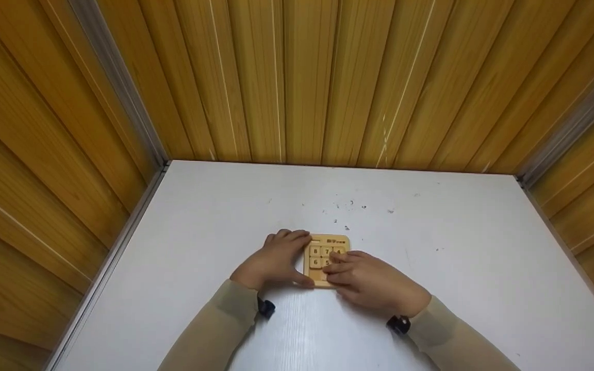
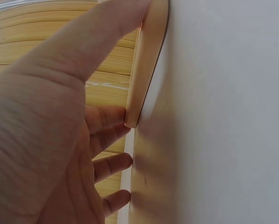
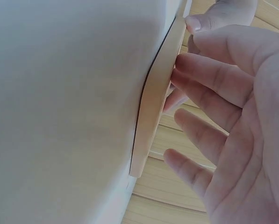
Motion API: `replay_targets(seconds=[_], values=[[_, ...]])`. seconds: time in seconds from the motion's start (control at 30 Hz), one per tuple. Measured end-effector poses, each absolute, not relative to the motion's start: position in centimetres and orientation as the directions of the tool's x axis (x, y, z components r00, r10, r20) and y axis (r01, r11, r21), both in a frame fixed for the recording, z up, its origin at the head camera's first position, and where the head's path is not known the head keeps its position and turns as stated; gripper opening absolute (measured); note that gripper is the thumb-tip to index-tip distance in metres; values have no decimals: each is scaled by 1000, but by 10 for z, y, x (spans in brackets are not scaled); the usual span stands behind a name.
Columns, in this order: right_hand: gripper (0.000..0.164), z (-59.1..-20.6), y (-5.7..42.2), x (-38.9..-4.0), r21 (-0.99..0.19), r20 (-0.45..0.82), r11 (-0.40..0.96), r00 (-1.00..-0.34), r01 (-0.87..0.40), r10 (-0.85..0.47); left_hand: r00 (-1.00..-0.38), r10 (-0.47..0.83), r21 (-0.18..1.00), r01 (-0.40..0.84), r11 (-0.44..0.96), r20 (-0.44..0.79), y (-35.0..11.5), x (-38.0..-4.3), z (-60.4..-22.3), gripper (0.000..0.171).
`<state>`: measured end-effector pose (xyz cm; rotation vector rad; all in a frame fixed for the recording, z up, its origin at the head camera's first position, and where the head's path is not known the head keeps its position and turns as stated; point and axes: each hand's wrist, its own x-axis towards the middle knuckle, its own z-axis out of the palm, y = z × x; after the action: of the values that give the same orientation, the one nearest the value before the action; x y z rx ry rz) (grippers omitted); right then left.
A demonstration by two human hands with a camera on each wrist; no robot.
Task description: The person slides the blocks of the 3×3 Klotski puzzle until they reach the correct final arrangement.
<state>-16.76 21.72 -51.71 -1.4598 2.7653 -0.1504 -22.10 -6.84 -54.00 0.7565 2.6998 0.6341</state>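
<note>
A wooden number slide puzzle lies flat on the white table, its printed strip at the far side. Number tiles marked 8, 7, 6 and 5 show in it, and bare tray floor shows at its near left. My left hand holds the frame at its left side, thumb at the near corner and index finger at the far one. Over the right part of the puzzle, my right hand touches the tiles with loosely extended fingertips, hiding several of them. Both wrist views show the puzzle's side edge low against the table.
The white table runs back to a wall of yellow wood-look panels, with similar panels on both sides. Small dark specks mark the surface beyond the puzzle. A black wrist strap part sits at the right sleeve, another at the left.
</note>
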Motion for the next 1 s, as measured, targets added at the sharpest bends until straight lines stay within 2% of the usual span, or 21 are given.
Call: replay_targets(seconds=[0.3,0.7,1.0], values=[[26,-518,209,-172,-128,123,562,-576,-817,-808,-826,546,485,425,765,-139,-67,-220,-540,120],[40,-519,202,-178,-102,70,604,-611,-791,-789,-827,544,481,423,768,-142,-67,-220,-538,121],[48,-520,198,-178,-147,23,634,-643,-760,-765,-824,548,459,437,774,-140,-67,-221,-539,122]])
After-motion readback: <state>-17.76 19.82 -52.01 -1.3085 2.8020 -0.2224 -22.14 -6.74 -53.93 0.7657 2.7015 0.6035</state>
